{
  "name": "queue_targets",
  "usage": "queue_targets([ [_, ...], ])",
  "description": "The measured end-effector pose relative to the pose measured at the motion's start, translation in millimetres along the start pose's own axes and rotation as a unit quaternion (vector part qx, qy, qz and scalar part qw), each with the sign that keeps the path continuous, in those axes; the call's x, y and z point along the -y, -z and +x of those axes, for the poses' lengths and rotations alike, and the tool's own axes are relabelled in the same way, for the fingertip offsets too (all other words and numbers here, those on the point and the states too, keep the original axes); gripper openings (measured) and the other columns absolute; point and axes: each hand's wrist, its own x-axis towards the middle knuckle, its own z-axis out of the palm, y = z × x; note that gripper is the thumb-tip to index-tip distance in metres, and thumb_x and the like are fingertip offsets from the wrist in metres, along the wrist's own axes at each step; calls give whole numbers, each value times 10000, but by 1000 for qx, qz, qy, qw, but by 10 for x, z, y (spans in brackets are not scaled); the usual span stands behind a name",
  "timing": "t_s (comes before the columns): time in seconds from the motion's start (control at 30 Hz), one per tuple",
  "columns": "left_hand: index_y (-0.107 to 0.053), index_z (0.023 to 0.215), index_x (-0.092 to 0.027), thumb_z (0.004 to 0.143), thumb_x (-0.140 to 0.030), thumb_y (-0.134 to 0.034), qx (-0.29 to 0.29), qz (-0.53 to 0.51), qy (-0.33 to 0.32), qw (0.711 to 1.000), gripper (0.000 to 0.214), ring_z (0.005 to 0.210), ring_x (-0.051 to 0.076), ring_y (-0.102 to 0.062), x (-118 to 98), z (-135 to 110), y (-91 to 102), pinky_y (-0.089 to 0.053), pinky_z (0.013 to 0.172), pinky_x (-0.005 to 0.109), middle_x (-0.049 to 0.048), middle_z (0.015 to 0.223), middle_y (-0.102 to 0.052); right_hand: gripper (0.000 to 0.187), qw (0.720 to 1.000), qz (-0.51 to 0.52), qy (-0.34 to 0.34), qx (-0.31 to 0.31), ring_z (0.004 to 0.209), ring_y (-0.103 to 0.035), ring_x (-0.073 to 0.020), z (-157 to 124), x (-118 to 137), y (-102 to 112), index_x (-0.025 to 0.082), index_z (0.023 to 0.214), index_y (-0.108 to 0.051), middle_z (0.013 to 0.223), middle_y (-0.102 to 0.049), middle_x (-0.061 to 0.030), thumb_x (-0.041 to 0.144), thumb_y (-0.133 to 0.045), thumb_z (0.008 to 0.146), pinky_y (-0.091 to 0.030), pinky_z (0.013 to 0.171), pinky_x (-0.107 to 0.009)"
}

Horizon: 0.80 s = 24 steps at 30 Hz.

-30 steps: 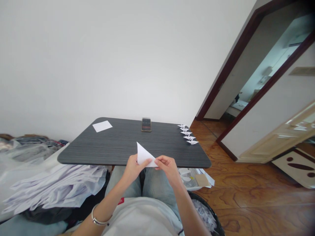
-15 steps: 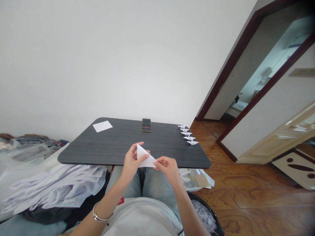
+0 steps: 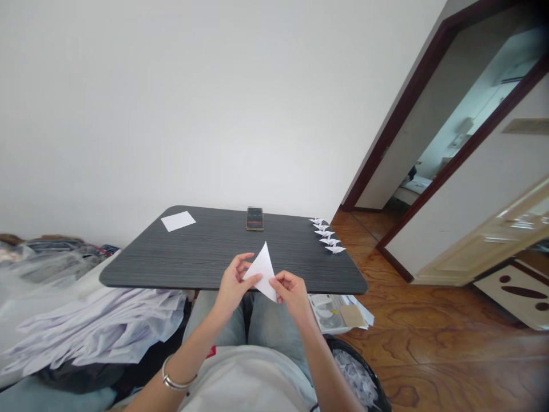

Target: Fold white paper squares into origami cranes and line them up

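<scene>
A white sheet of paper folded into a triangle (image 3: 263, 268) is held between both hands, over the near edge of the dark table. My left hand (image 3: 235, 281) pinches its left side, thumb on the front face and the other fingers behind or beside it. My right hand (image 3: 289, 289) pinches the lower right edge between thumb and fingers. One sharp corner of the paper points up and away from me. Fingers hide part of the lower edges.
On the table (image 3: 206, 252) lie a flat white paper (image 3: 178, 221) at far left, a phone (image 3: 255, 218) at the back and several folded paper cranes (image 3: 329, 241) at right. Below right are a tray of papers (image 3: 337, 315) and a black-lined bin (image 3: 358, 375). White cloth-like material (image 3: 107, 326) lies left.
The folded paper has been turned in my hands, so a corner that was at the upper left now points up near the middle. The things on the table stay put.
</scene>
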Motion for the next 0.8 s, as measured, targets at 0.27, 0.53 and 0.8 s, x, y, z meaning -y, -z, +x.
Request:
queue_targets([
  [0.27,-573,919,-122,656,-274,-659,47,62,23,997,316,593,111,-570,-44,11,16,-413,500,186,32,730,-632,230,997,68,-26,1,357,-404,-64,-7,39,-18,155,685,-589,458,-496,57,381,-630,675,-360,342,-176],
  [0.53,-431,1043,-138,564,-231,-735,119,35,82,989,574,543,122,-593,53,-51,-43,-440,497,210,1,664,-637,258,987,131,-17,-96,412,-494,-91,25,0,10,132,717,-604,479,-549,26,369,-674,642,-445,407,-202],
  [0.8,-547,843,-91,662,-324,-655,121,53,127,983,314,495,102,-578,58,-40,-13,-443,444,189,69,672,-666,330,982,136,-20,-128,504,-549,-108,50,-23,36,132,829,-599,668,-624,-19,361,-695,612,-436,397,-185],
])
